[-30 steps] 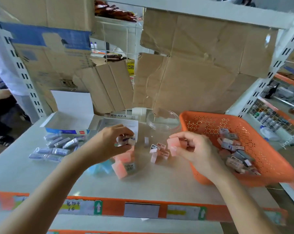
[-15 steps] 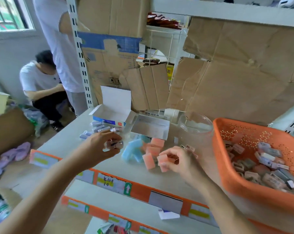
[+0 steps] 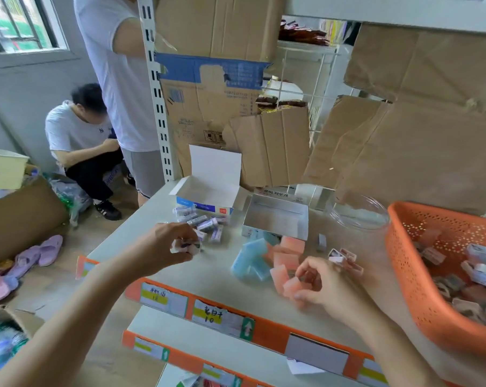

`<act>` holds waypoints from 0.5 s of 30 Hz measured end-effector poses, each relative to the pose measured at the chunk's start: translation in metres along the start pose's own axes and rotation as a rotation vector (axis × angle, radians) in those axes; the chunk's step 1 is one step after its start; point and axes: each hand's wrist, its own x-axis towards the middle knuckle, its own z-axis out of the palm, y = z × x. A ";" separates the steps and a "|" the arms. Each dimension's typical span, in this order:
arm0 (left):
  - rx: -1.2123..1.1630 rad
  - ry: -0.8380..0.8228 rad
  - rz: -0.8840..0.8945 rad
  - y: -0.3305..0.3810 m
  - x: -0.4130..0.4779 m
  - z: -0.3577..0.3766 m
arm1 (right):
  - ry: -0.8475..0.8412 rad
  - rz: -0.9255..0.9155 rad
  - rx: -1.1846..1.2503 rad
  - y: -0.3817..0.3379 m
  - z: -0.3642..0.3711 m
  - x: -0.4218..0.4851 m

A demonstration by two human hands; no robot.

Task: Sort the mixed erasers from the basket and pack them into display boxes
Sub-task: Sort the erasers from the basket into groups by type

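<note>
Fingers (image 3: pixel 310 268) pinch: left wrapped eraser (image 3: pixel 186 245), right pink eraser (image 3: pixel 290 286).

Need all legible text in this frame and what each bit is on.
"10": handwritten on the yellow-and-white shelf-edge label; characters above it unclear.
"지우개": printed flap of the open grey cardboard box; preceding word blurred.
Too blurred to read: print on the brown carton with blue tape, the white sleeved erasers, the blue-and-white open box, the other shelf-edge labels.

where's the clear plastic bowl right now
In the head view, the clear plastic bowl sits at the back right of the shelf top, between the grey open box and the orange basket.
</note>
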 end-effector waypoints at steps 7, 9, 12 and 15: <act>0.069 -0.156 0.047 -0.026 0.013 -0.003 | 0.194 -0.001 0.101 -0.014 -0.004 0.004; 0.050 -0.170 0.073 -0.032 0.017 -0.004 | 0.240 0.021 0.140 -0.016 -0.002 0.008; 0.079 -0.173 0.128 -0.039 0.022 -0.004 | 0.296 0.028 0.161 -0.016 0.000 0.010; 0.124 -0.096 0.173 -0.043 0.024 -0.004 | 0.322 0.026 0.147 -0.018 -0.001 0.008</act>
